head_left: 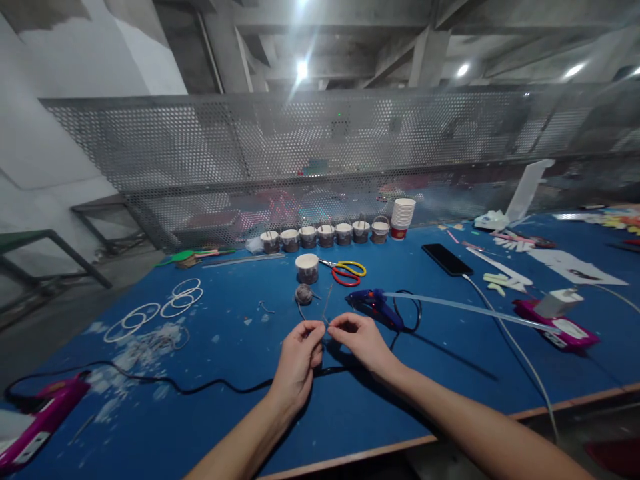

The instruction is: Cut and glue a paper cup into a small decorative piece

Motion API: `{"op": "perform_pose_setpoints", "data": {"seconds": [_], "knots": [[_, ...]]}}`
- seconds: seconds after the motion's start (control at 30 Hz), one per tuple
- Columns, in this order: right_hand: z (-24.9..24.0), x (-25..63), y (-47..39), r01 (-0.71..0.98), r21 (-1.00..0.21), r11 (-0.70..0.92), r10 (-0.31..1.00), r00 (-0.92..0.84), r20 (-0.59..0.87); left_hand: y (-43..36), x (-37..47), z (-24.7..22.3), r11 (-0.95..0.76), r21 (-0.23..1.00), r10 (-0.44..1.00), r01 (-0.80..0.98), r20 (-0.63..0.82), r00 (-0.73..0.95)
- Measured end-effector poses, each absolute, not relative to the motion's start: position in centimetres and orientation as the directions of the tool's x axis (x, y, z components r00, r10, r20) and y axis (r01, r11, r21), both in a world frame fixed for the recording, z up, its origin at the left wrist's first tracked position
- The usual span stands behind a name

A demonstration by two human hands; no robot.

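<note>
My left hand (299, 357) and my right hand (364, 339) meet over the blue table, thumbs and forefingers pinched close together. Grey yarn runs between their fingertips, and a thin strand (327, 303) sticks up from there. A small ball of grey yarn (303, 293) lies just beyond, its tail leading toward my left hand. Behind the ball stands a paper cup (307, 269) with a grey-wrapped lower part and white rim. Scissors (349, 272) with red and yellow handles lie beside it. To the right of my hands rests a blue glue gun (375, 307) with a long clear glue stick.
Several small grey-wrapped cups (326, 236) line the back, beside stacked paper cups (403, 217). White rings (133, 320) lie left. A phone (447, 259) and a magenta power strip (557, 327) sit right. A black cable (190, 388) crosses under my hands.
</note>
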State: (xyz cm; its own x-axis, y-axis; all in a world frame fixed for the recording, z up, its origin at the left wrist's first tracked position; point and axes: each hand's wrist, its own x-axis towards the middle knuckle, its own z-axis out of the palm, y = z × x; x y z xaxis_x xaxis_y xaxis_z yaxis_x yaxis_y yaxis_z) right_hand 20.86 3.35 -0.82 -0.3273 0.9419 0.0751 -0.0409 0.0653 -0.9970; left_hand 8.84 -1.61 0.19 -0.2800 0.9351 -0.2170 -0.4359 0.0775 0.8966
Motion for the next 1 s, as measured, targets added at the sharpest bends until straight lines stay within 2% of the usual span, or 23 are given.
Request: {"op": "perform_pose_setpoints", "data": {"seconds": [0.23, 0.5, 0.77, 1.0], "knots": [[-1.03, 20.89, 3.4, -0.04, -0.997, 0.062, 0.942, -0.329, 0.072, -1.7, 9.06, 0.23, 0.08, 0.886, 0.948, -0.456, -0.209, -0.239], [-1.15, 20.77, 3.56, -0.034, -0.998, 0.06, 0.94, -0.334, 0.068, -1.53, 9.26, 0.13, 0.036, 0.904, 0.941, -0.427, -0.175, -0.291], [-1.35, 20.75, 3.54, -0.022, -0.999, 0.05, 0.937, -0.344, 0.054, -1.59, 9.05, -0.34, 0.078, 0.913, 0.932, -0.4, -0.209, -0.297], [-1.19, 20.77, 3.43, -0.028, -0.998, 0.047, 0.937, -0.344, 0.054, -1.92, 9.28, 0.06, 0.111, 0.886, 0.937, -0.45, -0.244, -0.248]]}}
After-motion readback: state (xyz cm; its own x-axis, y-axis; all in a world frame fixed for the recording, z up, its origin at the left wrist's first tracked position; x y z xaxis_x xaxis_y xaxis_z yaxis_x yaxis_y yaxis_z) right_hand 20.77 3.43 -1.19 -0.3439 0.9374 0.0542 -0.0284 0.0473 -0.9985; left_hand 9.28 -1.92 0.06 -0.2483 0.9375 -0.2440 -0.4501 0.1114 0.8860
